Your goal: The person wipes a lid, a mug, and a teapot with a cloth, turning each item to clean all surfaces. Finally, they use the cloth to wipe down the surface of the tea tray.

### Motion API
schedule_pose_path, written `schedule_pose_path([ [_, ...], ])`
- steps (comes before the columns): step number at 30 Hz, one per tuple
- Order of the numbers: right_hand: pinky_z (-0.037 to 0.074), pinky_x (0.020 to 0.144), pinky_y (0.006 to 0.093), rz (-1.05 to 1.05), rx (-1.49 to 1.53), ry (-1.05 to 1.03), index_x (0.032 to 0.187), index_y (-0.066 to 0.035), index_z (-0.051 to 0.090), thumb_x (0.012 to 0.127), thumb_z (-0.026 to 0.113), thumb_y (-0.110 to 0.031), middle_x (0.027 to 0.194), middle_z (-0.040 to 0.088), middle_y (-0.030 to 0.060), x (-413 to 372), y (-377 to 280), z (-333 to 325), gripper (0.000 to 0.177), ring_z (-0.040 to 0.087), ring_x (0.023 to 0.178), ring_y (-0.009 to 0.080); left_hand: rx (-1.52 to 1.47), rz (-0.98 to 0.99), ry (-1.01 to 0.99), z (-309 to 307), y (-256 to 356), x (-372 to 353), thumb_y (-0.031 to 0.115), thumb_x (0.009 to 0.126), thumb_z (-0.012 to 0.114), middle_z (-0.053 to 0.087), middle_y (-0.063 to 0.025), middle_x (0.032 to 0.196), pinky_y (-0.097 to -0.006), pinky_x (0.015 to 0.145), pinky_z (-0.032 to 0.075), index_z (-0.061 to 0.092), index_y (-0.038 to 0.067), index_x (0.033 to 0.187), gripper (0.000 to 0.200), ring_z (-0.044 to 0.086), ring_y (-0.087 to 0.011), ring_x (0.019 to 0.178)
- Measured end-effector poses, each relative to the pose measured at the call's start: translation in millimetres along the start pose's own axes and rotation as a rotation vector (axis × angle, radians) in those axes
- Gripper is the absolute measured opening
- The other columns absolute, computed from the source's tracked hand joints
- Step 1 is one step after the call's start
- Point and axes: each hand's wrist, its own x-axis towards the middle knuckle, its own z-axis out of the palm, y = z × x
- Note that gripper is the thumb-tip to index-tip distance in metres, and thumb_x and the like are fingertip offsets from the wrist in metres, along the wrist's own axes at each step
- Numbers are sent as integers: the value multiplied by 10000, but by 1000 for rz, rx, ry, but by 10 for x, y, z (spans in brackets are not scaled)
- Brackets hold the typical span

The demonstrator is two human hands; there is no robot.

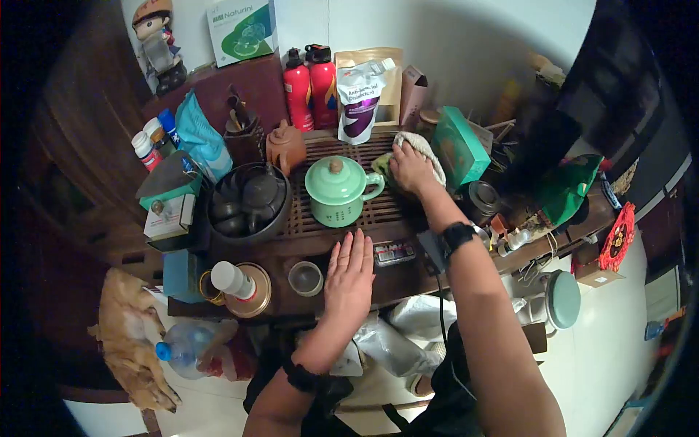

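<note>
My right hand (412, 167) is closed on a pale cloth (426, 148), pressing it onto the back right of the slatted tea tray (302, 218); a greenish part of the cloth shows by the fingertips. Left of it stands a mint green lidded mug (337, 191) with its handle toward that hand. My left hand (349, 273) lies palm down with fingers stretched out at the tray's front edge, just below the mug, holding nothing. A small glass cup (305, 278) is to its left, and a small clear box (394, 253) is to its right.
A dark bowl of teaware (248, 202) and a clay teapot (285, 147) stand left. Red bottles (297, 91) and a white pouch (360, 102) line the back. A green box (460, 148) stands right. A white-capped jar (233, 280) is front left; a dog (135, 335) lies on the floor.
</note>
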Motion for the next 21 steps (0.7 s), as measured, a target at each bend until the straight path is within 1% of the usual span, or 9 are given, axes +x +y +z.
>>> schedule_pose_path([
  [2, 306, 1038, 541, -36, -6, -7, 1376, -122, 367, 923, 419, -344, 1446, 332, 102, 314, 84, 67, 507, 362, 1312, 307, 0, 15, -3, -25, -16, 2, 108, 771, 653, 331, -183, 1447, -448, 1117, 236, 363, -31, 1365, 676, 307, -331, 1345],
  [3, 297, 1045, 548, -43, 33, -20, 1357, -137, 389, 905, 439, -331, 1447, 334, 97, 442, 126, 87, 494, 350, 1321, 309, 3, 20, -11, -47, -13, 3, 101, 767, 652, 329, -183, 1449, -448, 1117, 236, 360, -30, 1367, 680, 306, -332, 1345],
  [6, 296, 1042, 559, -46, 34, -42, 1355, -159, 397, 900, 443, -326, 1448, 334, 96, 800, 194, 146, 487, 351, 1321, 310, 38, 16, -40, -7, -33, 20, 81, 761, 644, 321, -181, 1455, -451, 1117, 235, 347, -25, 1375, 690, 303, -337, 1349],
  [7, 298, 1037, 567, -24, 37, -49, 1355, -167, 400, 897, 443, -315, 1444, 342, 101, 848, 190, 132, 483, 354, 1319, 310, 28, 11, -47, -40, -17, 25, 82, 762, 643, 320, -180, 1456, -452, 1117, 234, 346, -23, 1376, 690, 301, -338, 1349],
  [10, 299, 1032, 573, -55, 73, -29, 1362, -165, 391, 890, 449, -312, 1438, 353, 105, 969, 179, 127, 497, 369, 1309, 312, 34, 5, -50, -10, -33, 28, 95, 765, 646, 318, -176, 1458, -452, 1119, 233, 349, -19, 1375, 689, 299, -339, 1350],
  [14, 328, 996, 583, -173, 66, -57, 1283, -133, 435, 875, 470, -320, 1373, 414, 120, 1011, 131, 139, 450, 423, 1258, 327, 33, -3, -48, 11, -24, 34, 99, 760, 653, 320, -177, 1456, -451, 1120, 231, 353, -22, 1371, 691, 301, -338, 1349],
  [15, 351, 978, 575, -193, 71, -22, 1247, -124, 448, 877, 471, -312, 1336, 434, 126, 998, 87, 155, 416, 439, 1238, 331, 36, -6, -44, 18, -18, 39, 100, 758, 655, 321, -179, 1455, -450, 1120, 231, 355, -23, 1369, 692, 302, -339, 1348],
  [18, 361, 969, 577, -254, 88, 7, 1264, -132, 440, 882, 463, -307, 1330, 435, 127, 1036, 9, 233, 421, 449, 1229, 337, 41, -9, -43, 10, 7, 47, 99, 750, 664, 324, -186, 1450, -449, 1119, 232, 360, -32, 1361, 695, 302, -345, 1346],
  [21, 362, 990, 539, -325, 154, 17, 1280, -125, 444, 895, 444, -309, 1338, 426, 135, 1134, -4, 366, 426, 443, 1230, 347, 40, -12, -33, 37, 17, 53, 98, 742, 674, 326, -194, 1446, -450, 1118, 233, 363, -41, 1354, 701, 300, -352, 1345],
])
